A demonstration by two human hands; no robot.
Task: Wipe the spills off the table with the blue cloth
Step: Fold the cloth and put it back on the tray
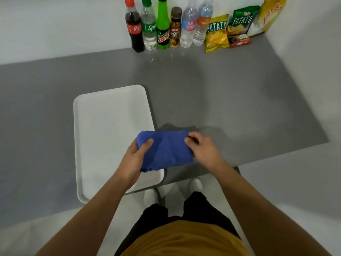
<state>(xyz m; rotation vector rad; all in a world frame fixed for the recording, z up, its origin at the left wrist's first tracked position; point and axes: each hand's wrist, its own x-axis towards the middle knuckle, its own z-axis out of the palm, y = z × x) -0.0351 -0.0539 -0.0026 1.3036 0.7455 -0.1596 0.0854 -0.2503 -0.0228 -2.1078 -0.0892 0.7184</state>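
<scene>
A person looks down at a grey table (230,100) from a head camera. In the lower centre of the frame, both hands hold a folded blue cloth (166,150) just above the table's near edge. The left hand (134,157) grasps the cloth's left side, thumb on top and fingers underneath. The right hand (201,148) pinches the cloth's upper right corner between thumb and fingers. The cloth's left part overlaps the right edge of a white tray (107,126), which lies at centre left; whether cloth and tray touch is unclear.

The spills (166,57) appear as small glinting droplets in the upper centre of the frame, just in front of a row of bottles (162,24) standing against the wall. They are faint, so their full extent is hard to judge. Snack bags (238,26) lean at the upper right.

The risks lie in the reach. The droplets sit well apart from the cloth and right beside the bottles, so a broad forward sweep could knock a bottle over. The cloth could also unfold from a loose pinch and drag, smearing liquid instead of lifting it. Because the drops are faint, some could be missed.
</scene>
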